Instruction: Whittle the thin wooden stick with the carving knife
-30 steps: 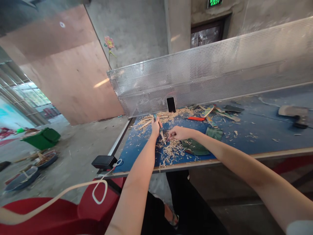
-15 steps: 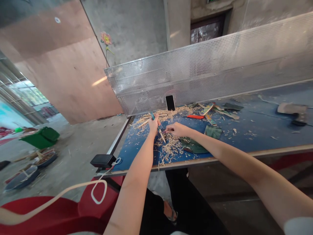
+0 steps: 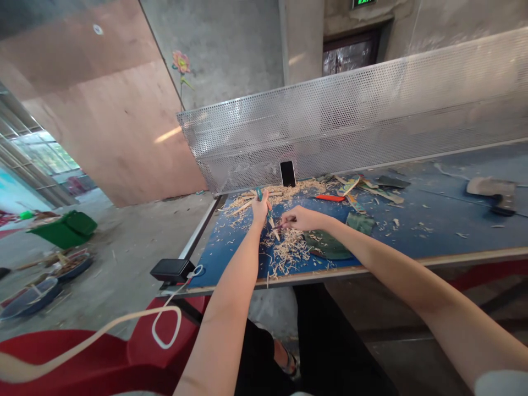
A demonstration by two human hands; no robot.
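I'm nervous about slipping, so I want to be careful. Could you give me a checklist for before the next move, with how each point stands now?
1. Left hand gripping the stick: ok, fingers closed around it.
2. Right hand holding the small dark tool: ok, held in the fingers beside the stick's pale end.
3. Tool's edge turned away from the left hand: cannot tell, too small to see.
4. Work spot swept: not ok, shavings lie heaped around the stick's tip.
5. Phone out of the hands' way: ok, upright by the perforated screen, beyond both hands.
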